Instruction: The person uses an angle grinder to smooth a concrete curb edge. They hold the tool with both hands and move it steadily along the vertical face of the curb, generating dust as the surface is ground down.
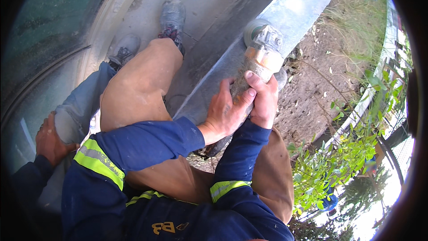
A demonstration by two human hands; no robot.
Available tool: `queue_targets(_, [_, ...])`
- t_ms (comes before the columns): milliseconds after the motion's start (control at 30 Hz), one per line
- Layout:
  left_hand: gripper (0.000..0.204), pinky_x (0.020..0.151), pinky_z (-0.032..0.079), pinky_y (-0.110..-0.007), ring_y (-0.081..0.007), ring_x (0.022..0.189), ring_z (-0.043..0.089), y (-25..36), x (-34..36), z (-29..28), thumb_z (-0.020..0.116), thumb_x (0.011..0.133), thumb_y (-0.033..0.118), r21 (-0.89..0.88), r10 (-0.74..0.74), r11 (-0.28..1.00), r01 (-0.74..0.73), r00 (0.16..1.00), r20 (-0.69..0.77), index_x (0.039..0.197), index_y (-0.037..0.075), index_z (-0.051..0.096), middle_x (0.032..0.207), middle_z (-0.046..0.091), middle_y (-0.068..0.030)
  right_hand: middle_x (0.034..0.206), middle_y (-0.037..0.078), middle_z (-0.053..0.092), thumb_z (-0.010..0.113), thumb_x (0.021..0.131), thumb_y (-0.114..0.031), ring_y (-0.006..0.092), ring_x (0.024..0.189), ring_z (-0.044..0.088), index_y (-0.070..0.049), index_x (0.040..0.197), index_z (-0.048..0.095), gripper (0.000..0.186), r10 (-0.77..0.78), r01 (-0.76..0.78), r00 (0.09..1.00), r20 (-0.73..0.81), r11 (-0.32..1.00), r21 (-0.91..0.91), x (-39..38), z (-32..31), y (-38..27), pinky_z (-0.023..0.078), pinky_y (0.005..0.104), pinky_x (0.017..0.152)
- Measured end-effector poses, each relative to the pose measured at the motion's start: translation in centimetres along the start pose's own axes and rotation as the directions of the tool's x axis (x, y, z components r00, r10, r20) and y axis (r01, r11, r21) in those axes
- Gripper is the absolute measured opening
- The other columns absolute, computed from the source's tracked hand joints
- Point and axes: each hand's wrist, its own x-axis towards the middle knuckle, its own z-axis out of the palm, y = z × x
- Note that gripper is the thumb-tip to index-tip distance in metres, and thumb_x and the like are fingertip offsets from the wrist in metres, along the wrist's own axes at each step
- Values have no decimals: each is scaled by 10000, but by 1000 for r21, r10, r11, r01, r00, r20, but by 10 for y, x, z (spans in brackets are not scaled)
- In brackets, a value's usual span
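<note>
Both hands grip a dusty angle grinder (265,58), which has a metal gear head and a pale round disc (255,30) at its far end. My left hand (226,112) wraps the body from the left side. On the right of the body, my right hand (264,99) is closed, its thumb lying on top near the gear head. The disc rests against or just above the top of a grey, smooth ledge (285,13); contact cannot be made out. Part of the body is hidden under my fingers, and a dark piece (218,146) shows below my left wrist.
Left of my bent knee sits another person in jeans (82,96), a hand (51,140) on their knee. Beyond stands a glass pane (49,13) with a pale frame. Right of the ledge lie bare soil (312,89), grass (361,18) and a leafy shrub (330,169).
</note>
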Motion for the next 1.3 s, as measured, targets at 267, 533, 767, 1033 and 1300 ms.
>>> queue_targets(267, [856, 880, 547, -455, -389, 1041, 708, 9, 0, 0, 599, 953, 665, 50, -27, 998, 25, 999, 44, 1378, -62, 445, 1094, 704, -288, 1085, 159, 691, 725, 853, -161, 245, 918, 685, 65, 1312, 565, 536, -42, 42, 999, -6, 998, 49, -3, -5, -3, 571, 377, 816])
queue_targets(533, [814, 894, 551, -475, -431, 1056, 705, 7, 0, 4, 607, 962, 620, 15, -25, 1000, 24, 1000, 11, 1389, -56, 451, 1117, 701, -304, 1056, 175, 703, 737, 856, -193, 255, 888, 695, 76, 1309, 563, 555, -43, 43, 999, 5, 999, 14, 4, -9, 3, 581, 383, 802])
queue_targets(767, [927, 773, 572, -393, -279, 868, 734, 21, 39, 9, 650, 919, 671, 34, 40, 999, -40, 999, 5, 1351, -132, 484, 983, 723, -235, 1087, 143, 686, 751, 865, -190, 229, 919, 666, 68, 1276, 599, 509, -73, 74, 997, -15, 995, 72, 40, -8, -14, 553, 365, 821])
queue_targets(1033, [989, 872, 569, -383, -285, 1015, 717, 30, 51, 10, 778, 811, 674, 66, 107, 990, -123, 972, 211, 1324, -130, 515, 1092, 712, -246, 1057, 154, 688, 733, 908, -187, 253, 859, 697, 63, 1255, 584, 453, -159, 174, 984, -79, 954, 244, 29, -24, -23, 591, 387, 770])
queue_targets(1300, [915, 901, 556, -352, -198, 1039, 669, 31, 45, 15, 898, 779, 507, -254, 120, 967, -12, 901, 417, 1306, -119, 487, 1156, 672, -170, 1027, 183, 688, 715, 909, -202, 277, 830, 720, 69, 1281, 547, 490, -210, 238, 969, -133, 938, 253, 19, -36, -8, 629, 413, 721])
